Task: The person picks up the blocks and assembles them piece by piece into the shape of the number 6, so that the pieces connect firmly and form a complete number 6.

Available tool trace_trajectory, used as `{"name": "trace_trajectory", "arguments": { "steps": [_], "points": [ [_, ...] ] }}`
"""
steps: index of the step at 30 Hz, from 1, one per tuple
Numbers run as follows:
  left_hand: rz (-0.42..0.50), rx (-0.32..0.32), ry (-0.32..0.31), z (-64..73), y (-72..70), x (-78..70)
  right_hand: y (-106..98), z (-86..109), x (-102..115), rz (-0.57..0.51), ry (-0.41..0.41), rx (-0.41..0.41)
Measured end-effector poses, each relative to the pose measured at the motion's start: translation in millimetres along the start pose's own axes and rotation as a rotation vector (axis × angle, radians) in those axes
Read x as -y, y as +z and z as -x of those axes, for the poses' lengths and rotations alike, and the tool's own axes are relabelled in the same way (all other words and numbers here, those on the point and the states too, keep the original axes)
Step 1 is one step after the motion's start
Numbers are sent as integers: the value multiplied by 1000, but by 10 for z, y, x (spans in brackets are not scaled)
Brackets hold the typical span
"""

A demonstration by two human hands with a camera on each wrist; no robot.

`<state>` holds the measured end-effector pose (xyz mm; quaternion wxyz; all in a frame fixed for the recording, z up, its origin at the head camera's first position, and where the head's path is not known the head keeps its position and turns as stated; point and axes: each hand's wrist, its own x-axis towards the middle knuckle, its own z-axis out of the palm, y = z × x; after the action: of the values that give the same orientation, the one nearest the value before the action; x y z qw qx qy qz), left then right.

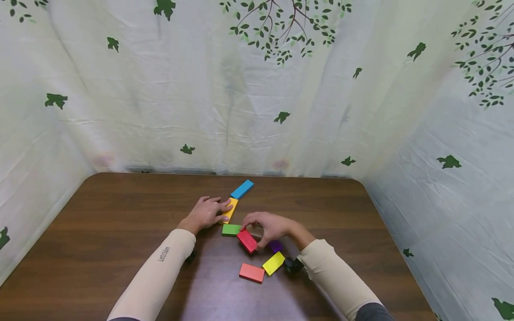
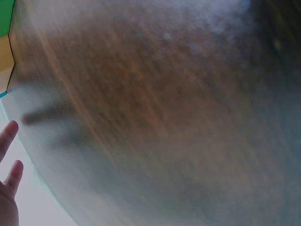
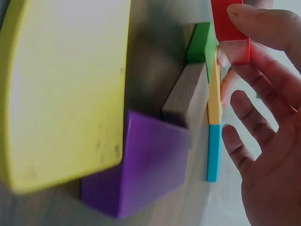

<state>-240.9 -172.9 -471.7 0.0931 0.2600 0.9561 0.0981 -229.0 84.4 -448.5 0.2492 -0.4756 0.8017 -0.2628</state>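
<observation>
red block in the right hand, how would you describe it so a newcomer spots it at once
On the brown table, look for the right hand near the middle of the head view. Pinched between its thumb and fingers is the red block, a rectangular piece. Its deeper red sets it apart from the salmon block lying nearer the person.

Brown bench [image 1: 100, 232] at six o'clock, shining under the light; white cloth [image 1: 180, 89] behind, printed branches [image 1: 283, 29] at twelve!

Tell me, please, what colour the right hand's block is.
The block is red, clearest in the head view.
</observation>
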Motion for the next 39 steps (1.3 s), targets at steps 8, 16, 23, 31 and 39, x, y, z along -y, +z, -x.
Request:
{"name": "trace_trajectory", "arguments": {
  "steps": [8, 16, 23, 31, 39],
  "points": [
    [1, -9, 10, 14, -11, -9, 49, -126, 57, 24, -58, 22],
    [7, -16, 15, 6, -7, 0, 130, -241, 108, 39, -81, 56],
    [16, -28, 17, 13, 16, 9, 189, -328, 191, 60, -110, 86],
    [16, -24, 11, 18, 13, 8, 262, -404, 252, 87, -117, 122],
    [-2, -21, 9, 5, 23, 14, 327, -435, 296, 121, -105, 140]
  ]
}}
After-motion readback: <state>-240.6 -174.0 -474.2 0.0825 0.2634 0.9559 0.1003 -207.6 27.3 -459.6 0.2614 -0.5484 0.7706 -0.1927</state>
